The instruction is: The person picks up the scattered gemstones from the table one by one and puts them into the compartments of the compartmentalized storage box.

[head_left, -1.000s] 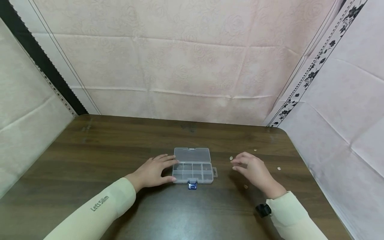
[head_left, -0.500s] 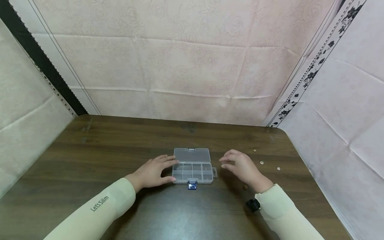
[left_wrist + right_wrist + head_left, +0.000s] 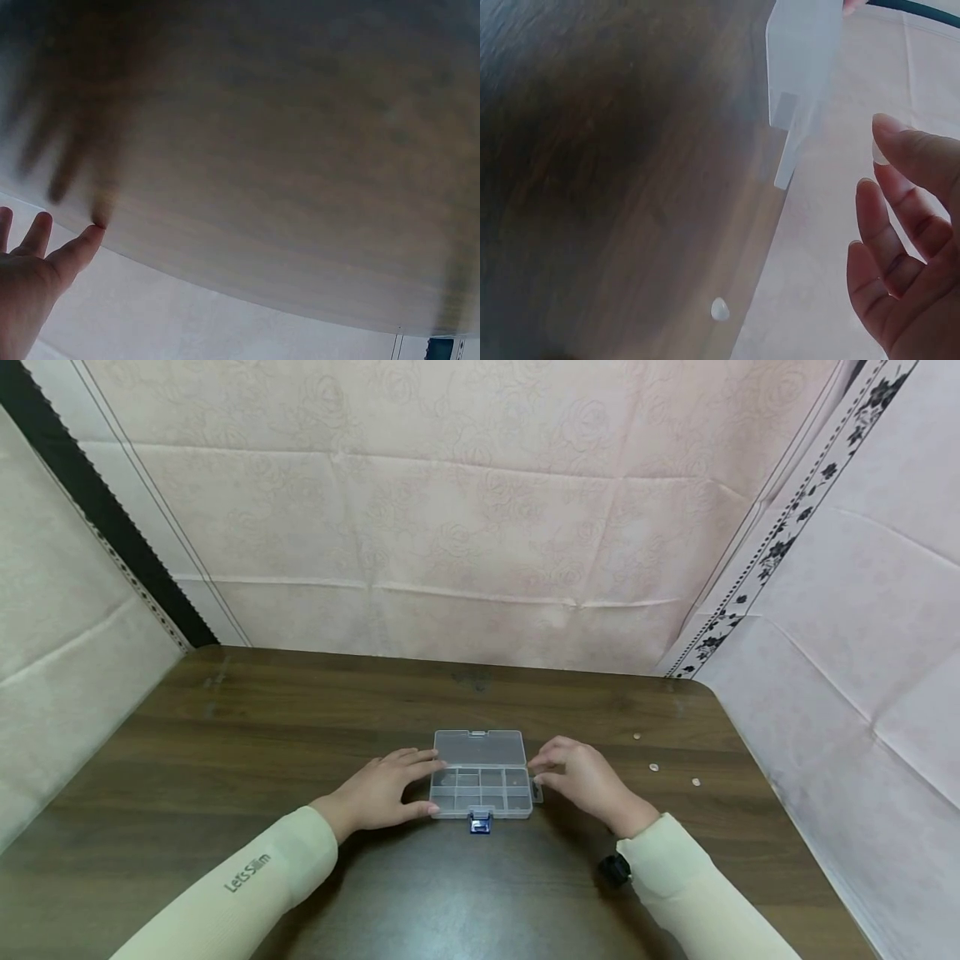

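A clear plastic compartment box (image 3: 480, 791) sits on the table with its lid (image 3: 480, 747) raised at the back; whether its cells hold anything is too faint to tell. Along the box's left side rests my left hand (image 3: 382, 789), fingers spread, fingertips and thumb touching the edge. My right hand (image 3: 581, 777) is at the box's right end, by the hanging tab (image 3: 785, 160). Between its thumb and index finger it pinches a small pale button (image 3: 879, 154), visible in the right wrist view. The left wrist view shows only the left hand's fingers (image 3: 75, 251) and blurred table.
Several small pale buttons lie right of the box, among them a far one (image 3: 637, 736), a ringed one (image 3: 654, 767) and a rightmost one (image 3: 696, 782). A blue piece (image 3: 480, 824) sits at the box's front. Pale cloth (image 3: 450, 543) hangs behind the brown table (image 3: 300, 718).
My right hand has carried the button leftward to the box's right end. Its forearm now covers the button nearest me. The left hand and the box have stayed put.
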A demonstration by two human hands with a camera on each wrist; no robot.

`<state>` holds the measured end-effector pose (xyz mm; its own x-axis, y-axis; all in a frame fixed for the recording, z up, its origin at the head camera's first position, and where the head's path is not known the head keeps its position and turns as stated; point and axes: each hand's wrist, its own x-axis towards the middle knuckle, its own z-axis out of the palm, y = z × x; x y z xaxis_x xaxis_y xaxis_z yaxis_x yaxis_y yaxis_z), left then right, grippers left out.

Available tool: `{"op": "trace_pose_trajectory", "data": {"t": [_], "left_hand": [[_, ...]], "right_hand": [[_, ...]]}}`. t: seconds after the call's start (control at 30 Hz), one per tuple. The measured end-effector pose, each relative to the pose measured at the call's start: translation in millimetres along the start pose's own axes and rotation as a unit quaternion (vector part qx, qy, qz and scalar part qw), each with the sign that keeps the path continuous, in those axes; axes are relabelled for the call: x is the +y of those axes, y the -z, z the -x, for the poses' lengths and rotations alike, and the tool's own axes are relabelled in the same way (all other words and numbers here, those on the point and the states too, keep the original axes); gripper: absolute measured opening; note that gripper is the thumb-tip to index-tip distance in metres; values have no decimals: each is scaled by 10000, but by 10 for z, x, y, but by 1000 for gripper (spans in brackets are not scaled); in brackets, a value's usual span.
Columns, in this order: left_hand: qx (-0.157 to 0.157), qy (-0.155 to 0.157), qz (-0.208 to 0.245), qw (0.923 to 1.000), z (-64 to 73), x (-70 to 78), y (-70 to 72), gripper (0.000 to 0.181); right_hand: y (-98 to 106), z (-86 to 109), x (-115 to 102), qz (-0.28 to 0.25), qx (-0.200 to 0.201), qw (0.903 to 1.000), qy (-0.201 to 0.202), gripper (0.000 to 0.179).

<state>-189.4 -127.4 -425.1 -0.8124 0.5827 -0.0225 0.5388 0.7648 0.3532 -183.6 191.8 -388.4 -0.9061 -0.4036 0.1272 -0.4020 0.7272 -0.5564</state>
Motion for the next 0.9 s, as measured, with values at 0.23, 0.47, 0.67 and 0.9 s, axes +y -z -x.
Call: {"op": "trace_pose_trajectory", "data": {"t": [0.23,0.47,0.67,0.9], "left_hand": [[12,-15,16,10000,-4,-10,-11,66],[64,-44,12,10000,-2,-22,-20,66],[37,-27,26,10000,-1,-15,-15,66],[-2,26,31,10000,-3,-6,-8,67]], "right_hand": [[-59,-43,-32,39,-161,9999,2,15],[-109,-77,-35,173,-176,9997,70,15],[-135,-106,-63,269,-250,9993,-37,15],[-150,-129,-92,375,-360,9986,-117,16]]}}
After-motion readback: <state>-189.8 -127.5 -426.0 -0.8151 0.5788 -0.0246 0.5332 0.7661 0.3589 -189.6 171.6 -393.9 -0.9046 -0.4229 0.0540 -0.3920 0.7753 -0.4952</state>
